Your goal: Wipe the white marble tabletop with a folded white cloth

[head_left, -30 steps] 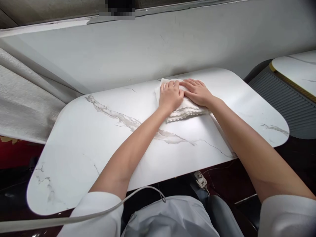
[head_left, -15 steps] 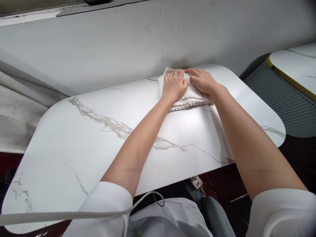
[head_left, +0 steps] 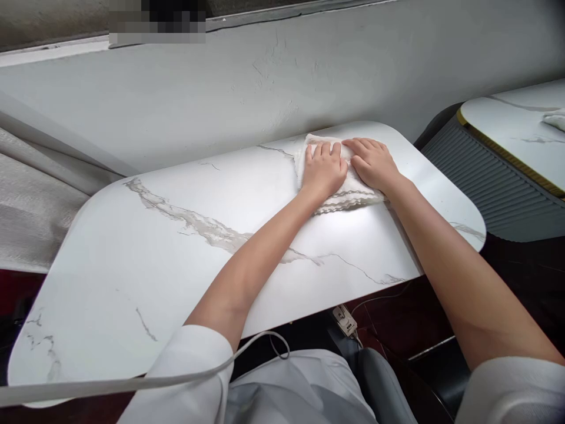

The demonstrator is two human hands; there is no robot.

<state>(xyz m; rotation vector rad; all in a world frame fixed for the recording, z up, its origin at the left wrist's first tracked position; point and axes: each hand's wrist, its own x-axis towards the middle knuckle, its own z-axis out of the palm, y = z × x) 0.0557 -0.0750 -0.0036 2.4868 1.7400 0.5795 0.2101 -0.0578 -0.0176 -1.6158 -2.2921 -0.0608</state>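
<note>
A folded white cloth [head_left: 348,189] with wavy edges lies in layers on the marble-patterned white table [head_left: 185,259], near its far edge and right of the middle. My left hand [head_left: 324,168] rests palm down on the cloth's left part, fingers stretched and slightly spread. On the right part of the cloth lies my right hand [head_left: 373,162], also flat, its fingers pointing left and away from me. The two hands are close together but apart. Both palms and part of the cloth beneath them are hidden.
A pale wall [head_left: 220,94] runs along the table's far side. Folds of a curtain [head_left: 35,206] hang at the left. A white cable [head_left: 110,386] crosses low in front of me. Further right stands another table [head_left: 521,126] with a ribbed grey side. A power strip [head_left: 344,321] shows below.
Both hands have slid the cloth to the right across the table and slightly towards me. The camera view has shifted a little as well.
</note>
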